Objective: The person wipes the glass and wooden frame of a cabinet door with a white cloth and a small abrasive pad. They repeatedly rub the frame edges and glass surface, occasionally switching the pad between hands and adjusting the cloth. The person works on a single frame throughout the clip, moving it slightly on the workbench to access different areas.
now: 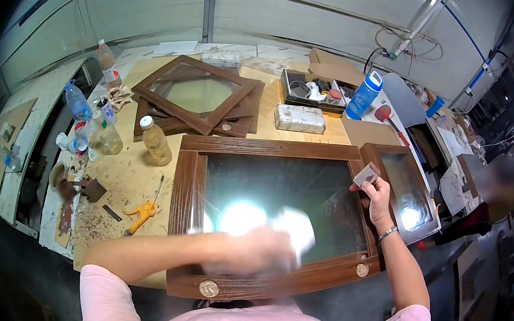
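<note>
Left hand [261, 250] is motion-blurred over the lower middle of the glazed door [282, 186]. A white, soft-edged object [295, 229] shows right at its fingertips; can't tell material or whether the fingers grip it or just press on it.

Right hand [377, 196] is sharper: thumb and fingers pinch a small flat pale pad [366, 175], brown-smudged, at the right stile of the door. Metal bracelet [388, 233] on that wrist.

Door lies flat on the near side of the workbench [119, 201], in front of the torso. Rectangular, brown frame with coarse wood grain, smooth glass with hard lamp glare. 2 round, pale embossed discs [209, 288] sit in the near rail, 1 toward each end.

Just right of it: 1 narrower glazed door [407, 188], same brown finish. Behind: stack of brown frames [199, 97], top 1 turned diamond-wise, glass in it.

Left on the bench: yellow trigger gun [142, 217] with thin metal nozzle, clear plastic bottle [155, 143] with white cap and amber liquid. Bench surface there is speckled brown.

Behind the door: rectangular block [299, 119] in wrinkled whitish wrap. Further right, translucent blue drinking bottle [365, 96], tilted in view.
</note>
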A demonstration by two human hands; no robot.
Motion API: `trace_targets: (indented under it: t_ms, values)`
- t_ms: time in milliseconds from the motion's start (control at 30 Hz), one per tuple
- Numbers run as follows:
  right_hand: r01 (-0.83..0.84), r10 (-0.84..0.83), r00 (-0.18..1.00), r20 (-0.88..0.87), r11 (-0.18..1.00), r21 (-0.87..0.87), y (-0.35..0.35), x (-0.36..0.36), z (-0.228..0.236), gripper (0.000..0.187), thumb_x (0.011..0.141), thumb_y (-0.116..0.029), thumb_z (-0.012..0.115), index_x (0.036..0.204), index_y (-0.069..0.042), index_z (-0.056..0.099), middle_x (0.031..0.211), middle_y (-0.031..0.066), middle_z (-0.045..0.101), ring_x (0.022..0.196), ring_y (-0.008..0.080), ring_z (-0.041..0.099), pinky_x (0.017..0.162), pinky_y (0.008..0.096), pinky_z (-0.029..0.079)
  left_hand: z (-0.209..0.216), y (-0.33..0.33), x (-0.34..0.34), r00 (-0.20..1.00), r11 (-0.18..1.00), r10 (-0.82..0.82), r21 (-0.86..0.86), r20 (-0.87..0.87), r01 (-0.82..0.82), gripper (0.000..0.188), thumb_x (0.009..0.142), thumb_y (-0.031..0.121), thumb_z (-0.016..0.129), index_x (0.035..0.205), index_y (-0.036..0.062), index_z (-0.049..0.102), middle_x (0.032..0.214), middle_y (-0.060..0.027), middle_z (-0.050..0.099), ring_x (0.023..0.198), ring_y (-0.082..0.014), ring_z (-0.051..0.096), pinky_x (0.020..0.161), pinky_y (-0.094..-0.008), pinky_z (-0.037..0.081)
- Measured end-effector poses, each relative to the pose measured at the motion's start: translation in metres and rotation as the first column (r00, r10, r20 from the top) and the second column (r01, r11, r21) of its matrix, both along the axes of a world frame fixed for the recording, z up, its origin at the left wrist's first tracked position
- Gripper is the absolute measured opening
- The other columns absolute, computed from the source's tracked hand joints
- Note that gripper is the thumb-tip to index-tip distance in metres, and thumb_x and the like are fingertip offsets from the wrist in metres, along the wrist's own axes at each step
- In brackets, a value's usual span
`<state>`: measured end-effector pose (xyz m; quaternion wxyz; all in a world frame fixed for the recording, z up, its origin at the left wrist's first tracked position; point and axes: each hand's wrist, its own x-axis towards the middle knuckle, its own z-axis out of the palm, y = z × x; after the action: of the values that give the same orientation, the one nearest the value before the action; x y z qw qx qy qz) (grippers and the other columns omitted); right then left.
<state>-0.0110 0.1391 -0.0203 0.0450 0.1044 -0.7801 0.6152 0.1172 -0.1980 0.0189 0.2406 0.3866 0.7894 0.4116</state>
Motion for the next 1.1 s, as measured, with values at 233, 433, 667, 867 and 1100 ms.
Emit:
trace_targets:
  t_ms: [233, 433, 667, 867, 1100]
  values:
    - [-0.073, 0.074, 0.997, 0.010, 0.994, -0.079, -0.005, -0.001, 0.001, 0.022, 0.089, -0.011, 0.062, 0.101, 0.007, 0.065, 0.093, 0.0100, 0.069, 0.084, 0.0171, 0.067, 0.079, 0.0299, 0.053, 0.006, -0.067, -0.092, 0.537, 0.611, 0.788, 0.283, -0.299, -0.739, 0.036, 0.083, 0.005, 0.067, 0.119, 0.0063, 0.068, 0.113, -0.0162, 0.066, 0.103, -0.0282, 0.066, 0.085, -0.0339, 0.054]
    - [-0.063, 0.063, 0.998, -0.004, 0.994, -0.090, 0.004, -0.006, -0.011, 0.022, 0.089, -0.010, 0.062, 0.101, 0.007, 0.067, 0.094, 0.0076, 0.070, 0.083, 0.0134, 0.066, 0.078, 0.0283, 0.052, -0.018, 0.029, -0.079, 0.824, 0.957, 0.238, -0.021, -0.515, -0.289, 0.039, 0.086, 0.012, 0.066, 0.125, 0.0104, 0.065, 0.110, -0.0156, 0.064, 0.104, -0.0339, 0.062, 0.094, -0.0399, 0.050]
    - [-0.134, 0.137, 0.991, -0.002, 0.963, -0.235, -0.023, 0.031, 0.030, 0.029, 0.092, -0.017, 0.063, 0.112, 0.004, 0.063, 0.096, 0.0093, 0.070, 0.089, 0.0165, 0.067, 0.081, 0.0307, 0.054, 0.040, 0.054, -0.049, 0.902, 0.970, 0.224, 0.174, -0.369, -0.170, 0.051, 0.084, 0.020, 0.075, 0.131, 0.0042, 0.062, 0.127, -0.0144, 0.063, 0.113, -0.0271, 0.061, 0.095, -0.0373, 0.048]
    - [-0.392, 0.499, 0.861, 0.100, 0.776, -0.494, -0.073, 0.088, 0.054, 0.029, 0.099, -0.019, 0.060, 0.120, 0.001, 0.055, 0.099, 0.0066, 0.066, 0.090, 0.0134, 0.064, 0.081, 0.0296, 0.053, 0.037, 0.053, -0.033, 0.880, 0.782, 0.473, 0.444, 0.037, -0.438, 0.042, 0.085, 0.015, 0.075, 0.123, -0.0012, 0.064, 0.119, -0.0147, 0.065, 0.114, -0.0234, 0.060, 0.100, -0.0366, 0.045]
    - [-0.505, 0.537, 0.838, -0.098, 0.831, 0.233, -0.100, 0.096, 0.052, 0.041, 0.089, -0.025, 0.071, 0.119, 0.000, 0.058, 0.108, 0.0150, 0.064, 0.094, 0.0252, 0.065, 0.081, 0.0348, 0.052, 0.033, 0.004, 0.002, 0.715, 0.492, 0.466, 0.519, 0.522, -0.699, 0.037, 0.085, 0.011, 0.073, 0.117, -0.0020, 0.057, 0.109, -0.0066, 0.063, 0.107, -0.0134, 0.060, 0.097, -0.0301, 0.046]
